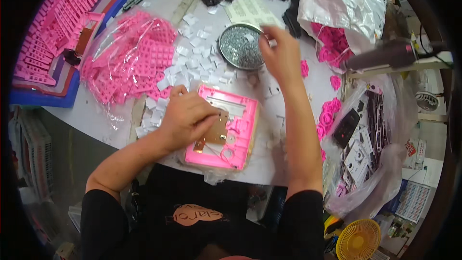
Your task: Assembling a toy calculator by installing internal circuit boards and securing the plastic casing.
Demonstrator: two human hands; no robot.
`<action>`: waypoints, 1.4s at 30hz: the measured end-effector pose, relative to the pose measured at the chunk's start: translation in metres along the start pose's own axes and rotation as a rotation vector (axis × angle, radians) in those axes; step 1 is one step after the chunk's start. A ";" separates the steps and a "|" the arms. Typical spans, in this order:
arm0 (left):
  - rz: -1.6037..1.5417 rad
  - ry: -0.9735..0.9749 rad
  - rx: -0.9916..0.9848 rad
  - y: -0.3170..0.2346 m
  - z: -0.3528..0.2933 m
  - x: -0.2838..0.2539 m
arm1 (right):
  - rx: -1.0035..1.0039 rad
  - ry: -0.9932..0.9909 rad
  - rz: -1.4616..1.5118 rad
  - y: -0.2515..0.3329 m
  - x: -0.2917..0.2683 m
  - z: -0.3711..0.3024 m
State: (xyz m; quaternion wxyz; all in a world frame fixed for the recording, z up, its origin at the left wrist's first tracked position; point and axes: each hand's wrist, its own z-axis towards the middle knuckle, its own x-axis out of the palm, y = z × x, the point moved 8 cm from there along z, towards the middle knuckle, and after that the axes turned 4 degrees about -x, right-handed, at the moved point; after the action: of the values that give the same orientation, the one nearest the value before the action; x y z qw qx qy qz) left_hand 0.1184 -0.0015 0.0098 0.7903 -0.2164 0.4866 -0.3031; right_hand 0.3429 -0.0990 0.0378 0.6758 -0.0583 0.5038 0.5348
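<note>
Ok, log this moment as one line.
left hand: over brown board in pink casing | right hand: beside dish of small metal parts, hold unclear

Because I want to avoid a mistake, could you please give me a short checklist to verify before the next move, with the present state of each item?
1. Left hand at the brown board: ok, its fingers are over it.
2. Board inside the pink casing: ok; whether fully seated, cannot tell.
3. Small metal parts available: ok, the round dish holds many.
4. Right hand holding a part: cannot tell; it is blurred, by the dish's rim.
5. White pieces well away from the casing: not ok, some lie close to it.
6. Dark tool clear of both hands: ok.
</note>
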 end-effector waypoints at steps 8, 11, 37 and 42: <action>-0.201 -0.058 -0.237 0.021 -0.005 0.011 | 0.358 0.164 -0.328 -0.163 0.159 0.177; -0.248 -0.098 -0.321 0.031 -0.009 -0.002 | 0.352 -0.071 -0.195 -0.108 0.151 0.162; -0.665 0.205 -0.592 0.061 -0.011 0.023 | -0.348 0.356 0.218 0.147 -0.011 -0.120; -0.437 0.314 -0.273 0.037 0.007 0.009 | -0.164 0.321 0.207 0.108 -0.009 -0.142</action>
State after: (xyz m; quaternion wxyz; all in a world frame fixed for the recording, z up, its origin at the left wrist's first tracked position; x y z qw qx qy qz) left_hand 0.1373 0.0192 -0.0166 0.5852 -0.3706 0.5808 -0.4277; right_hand 0.1717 -0.1471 0.0256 0.5215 -0.1454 0.5632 0.6243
